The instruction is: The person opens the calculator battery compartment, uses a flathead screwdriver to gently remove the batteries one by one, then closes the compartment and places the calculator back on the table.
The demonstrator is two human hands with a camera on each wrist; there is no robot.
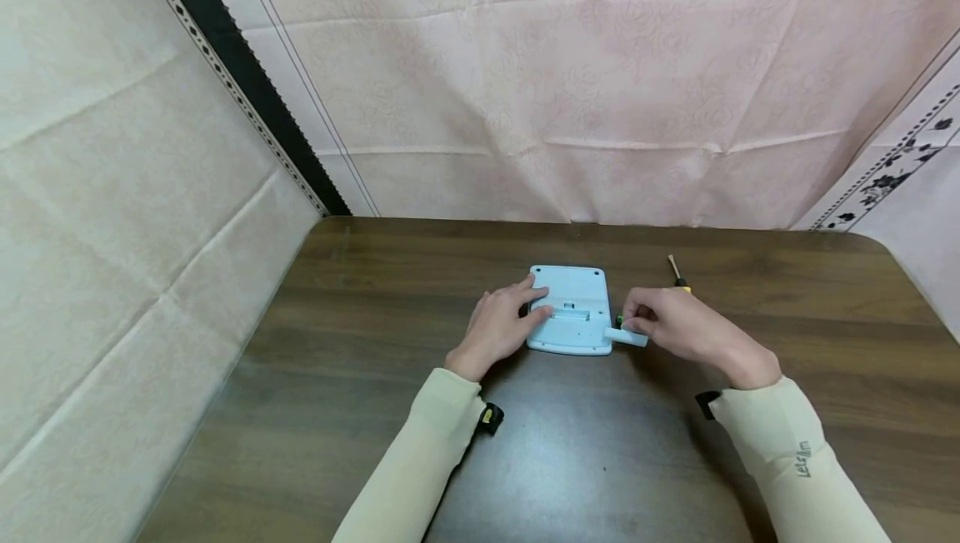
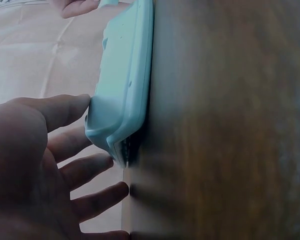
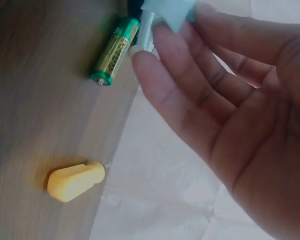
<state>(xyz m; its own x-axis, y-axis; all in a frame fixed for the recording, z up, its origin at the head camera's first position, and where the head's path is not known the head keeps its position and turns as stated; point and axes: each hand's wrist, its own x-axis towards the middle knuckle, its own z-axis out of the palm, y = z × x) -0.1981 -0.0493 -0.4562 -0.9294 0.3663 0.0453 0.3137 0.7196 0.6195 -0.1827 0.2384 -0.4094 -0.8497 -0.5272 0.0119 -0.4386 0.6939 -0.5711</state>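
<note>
A flat, light blue calculator-like device (image 1: pixel 573 289) lies on the table with its back up. A battery slot is open in its middle. My left hand (image 1: pixel 497 325) rests on its left edge, thumb and extended fingers touching the casing. With thumb and fingertips, my right hand (image 1: pixel 678 322) pinches a narrow light blue battery cover (image 1: pixel 628 337) at the device's lower right edge. In the right wrist view the cover is only partly visible. A green and gold battery (image 3: pixel 115 52) lies on the table close by the right fingertips.
A screwdriver (image 1: pixel 678 274) with a yellow and black handle lies beyond my right hand. The brown wooden table (image 1: pixel 360 335) ends at a back edge against a pale patterned cloth (image 1: pixel 600 93).
</note>
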